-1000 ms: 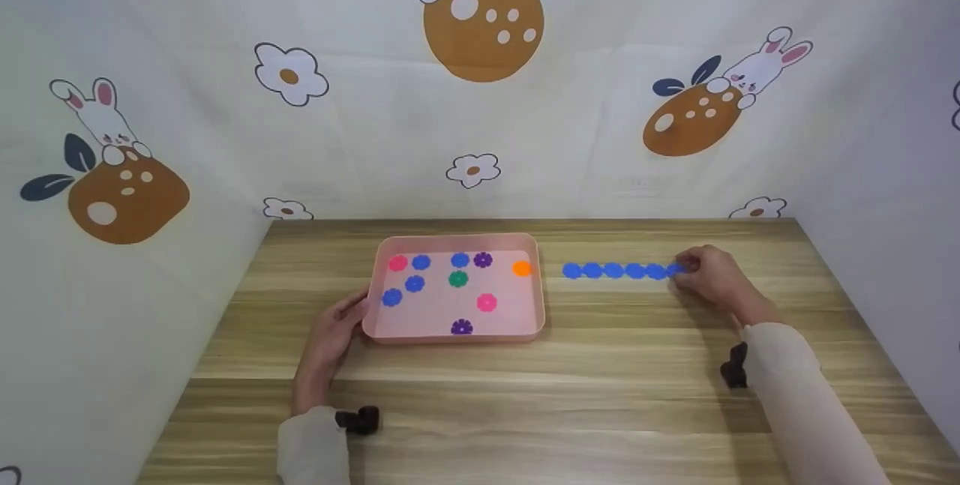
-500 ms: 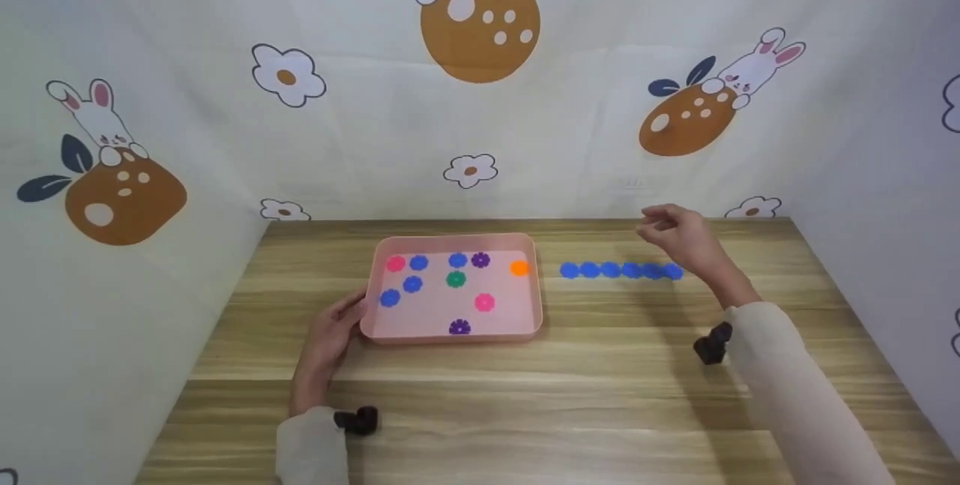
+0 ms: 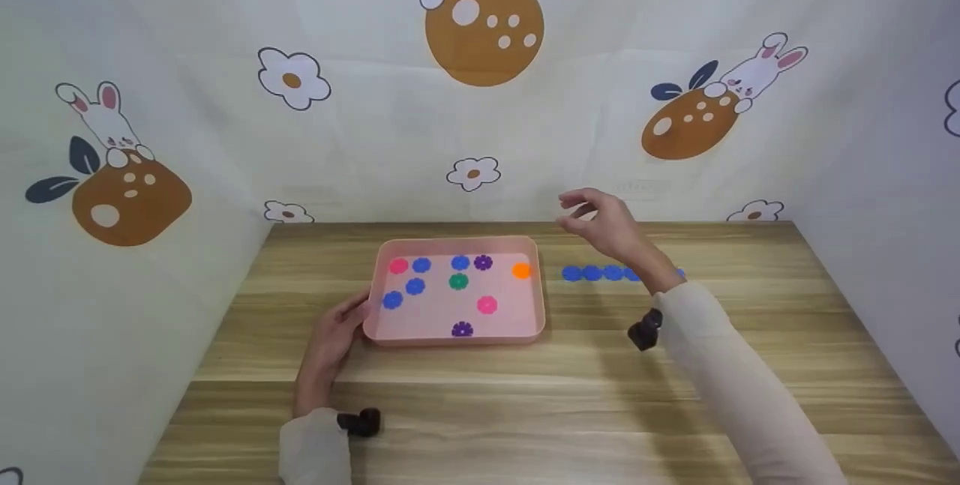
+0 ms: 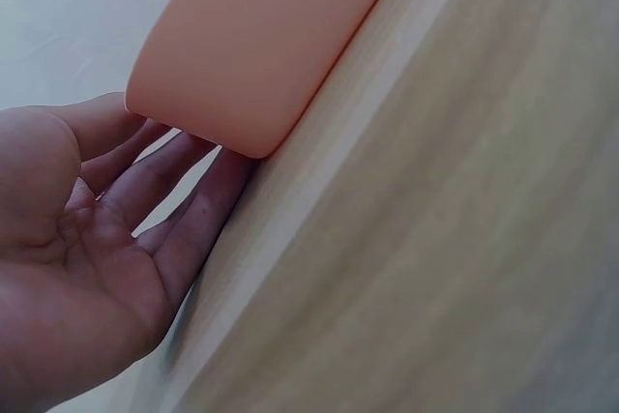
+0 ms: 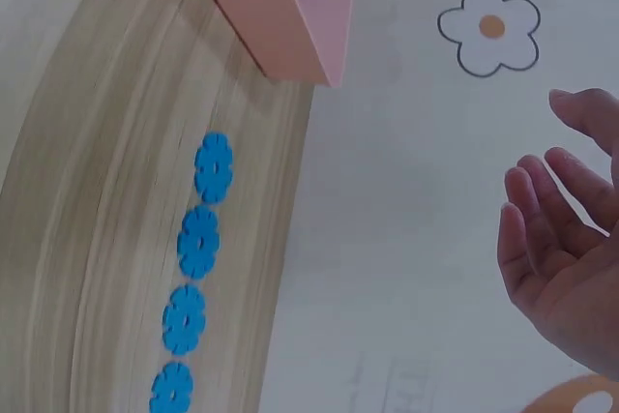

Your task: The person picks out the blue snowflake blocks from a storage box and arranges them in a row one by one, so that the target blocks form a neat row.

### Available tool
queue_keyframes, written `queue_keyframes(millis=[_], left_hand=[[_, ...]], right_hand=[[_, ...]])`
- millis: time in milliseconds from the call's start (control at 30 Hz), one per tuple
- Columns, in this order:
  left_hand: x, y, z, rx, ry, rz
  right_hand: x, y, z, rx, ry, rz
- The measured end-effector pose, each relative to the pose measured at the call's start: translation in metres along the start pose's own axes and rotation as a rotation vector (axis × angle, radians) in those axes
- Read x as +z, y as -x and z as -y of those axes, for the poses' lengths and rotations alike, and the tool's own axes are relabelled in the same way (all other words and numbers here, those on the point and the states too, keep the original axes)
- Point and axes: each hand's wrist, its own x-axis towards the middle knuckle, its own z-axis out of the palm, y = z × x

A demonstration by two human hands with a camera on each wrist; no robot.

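Observation:
Against the left side of a pink tray (image 3: 427, 320) rests my left hand (image 3: 330, 339), its extended fingers touching the tray's outer wall (image 4: 251, 55) in the left wrist view. My right hand (image 3: 607, 226) is raised above the back of the table, right of the tray, with loosely bent fingers and nothing between them. Below it, a straight row of blue snowflake building discs (image 3: 592, 273) lies on the table; the right wrist covers part of the row. Several blue discs in the tray (image 3: 415, 286) lie among pink, purple, green and orange ones.
The wooden table (image 3: 487, 402) ends at a pale curtain (image 3: 375, 133) printed with rabbits, fruit and flowers. An orange disc (image 3: 521, 270) lies by the tray's right wall, and a purple disc (image 3: 462, 329) near its front wall.
My right hand has let go of the disc at the row's right end, risen, and moved left toward the tray. My left hand has stayed at the tray's side.

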Motion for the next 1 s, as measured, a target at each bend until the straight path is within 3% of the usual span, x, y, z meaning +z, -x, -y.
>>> queue_keyframes(millis=[333,433,733,1000], left_hand=[[0.0,-0.001,-0.001,-0.023,0.005,-0.001],[-0.001,0.0,-0.001,-0.022,0.002,0.005],[-0.004,0.002,0.002,-0.008,-0.004,0.047],[-0.007,0.003,0.005,0.061,0.0,0.063]], right_hand=[[0.068,-0.017,0.023,-0.004,0.001,0.059],[0.086,-0.02,0.026,0.03,-0.014,0.061],[0.129,-0.024,0.026,0.111,-0.112,0.015],[0.157,-0.031,0.027,0.234,-0.001,-0.096]])
